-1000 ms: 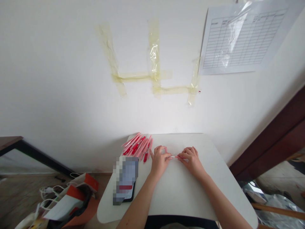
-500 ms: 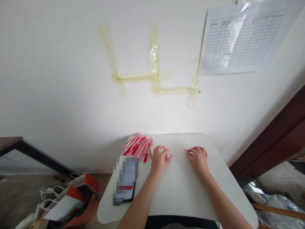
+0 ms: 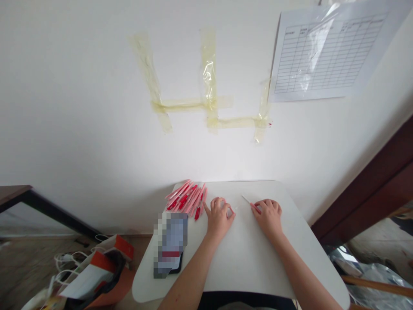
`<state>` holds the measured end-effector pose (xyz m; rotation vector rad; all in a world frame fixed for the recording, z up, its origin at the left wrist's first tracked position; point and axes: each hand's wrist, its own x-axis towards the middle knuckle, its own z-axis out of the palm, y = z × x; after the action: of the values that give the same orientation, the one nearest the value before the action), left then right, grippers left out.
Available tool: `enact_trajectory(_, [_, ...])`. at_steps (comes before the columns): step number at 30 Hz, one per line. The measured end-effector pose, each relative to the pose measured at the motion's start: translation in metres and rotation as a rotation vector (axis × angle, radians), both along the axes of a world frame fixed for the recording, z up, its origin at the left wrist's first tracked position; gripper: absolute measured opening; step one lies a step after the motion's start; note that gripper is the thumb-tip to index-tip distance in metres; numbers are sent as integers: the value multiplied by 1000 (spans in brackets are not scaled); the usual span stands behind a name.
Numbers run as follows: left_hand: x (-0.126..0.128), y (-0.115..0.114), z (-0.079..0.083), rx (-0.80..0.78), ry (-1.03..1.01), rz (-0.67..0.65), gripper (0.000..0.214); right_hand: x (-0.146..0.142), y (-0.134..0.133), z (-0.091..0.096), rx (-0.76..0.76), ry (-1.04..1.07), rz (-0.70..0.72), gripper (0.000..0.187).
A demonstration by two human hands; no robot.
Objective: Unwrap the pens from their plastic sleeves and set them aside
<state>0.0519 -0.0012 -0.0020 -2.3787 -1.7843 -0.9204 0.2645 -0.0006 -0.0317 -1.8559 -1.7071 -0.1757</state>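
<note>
My left hand, thumb and fingers curled together, holds a thin pink pen part that shows past its fingertips; the exact piece is partly hidden. My right hand is closed on a slim pink-red pen barrel with a thin pale rod pointing out toward the wall. The two hands are apart above the white table. Left of my left hand lies a pile of pink and red pens.
A phone, mostly blurred out, lies at the table's left side. A white wall with yellowed tape and a printed sheet rises behind. Bags stand on the floor to the left; a dark wooden frame is at right.
My left hand has shifted slightly right and its fingers have turned over the pink part. My right hand has barely moved; the rod tip has shifted a little right.
</note>
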Motion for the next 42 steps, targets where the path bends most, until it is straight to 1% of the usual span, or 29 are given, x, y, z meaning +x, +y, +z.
enact_trajectory(5, [4,0,1,24,-6,28,23,-2,-1,1,14,-11,0,25])
enact_trajectory(10, [6,0,0,34,4,29,14,-5,-1,3,61,-30,10,23])
enact_trajectory(12, [6,0,0,35,3,32,11,-7,-2,5,88,-52,44,23])
enact_trajectory(16, [7,0,-1,46,11,33,5,-17,-3,14,95,-107,162,25])
enact_trajectory(19, [7,0,-1,65,20,33,7,-26,-5,19,85,-148,246,29])
enact_trajectory(21, [7,0,0,77,22,34,10,-31,-6,20,76,-165,276,30])
enact_trajectory(25, [7,-1,0,77,18,40,11,-35,-8,18,47,-178,285,24])
enact_trajectory(31, [6,-1,0,49,0,27,7,-30,-6,14,43,-136,273,16])
enact_trajectory(37, [3,-2,2,41,-19,2,2,-22,-3,6,106,-112,308,16])
enact_trajectory(42, [1,-2,2,39,-39,-48,2,-17,-1,2,144,-66,329,15])
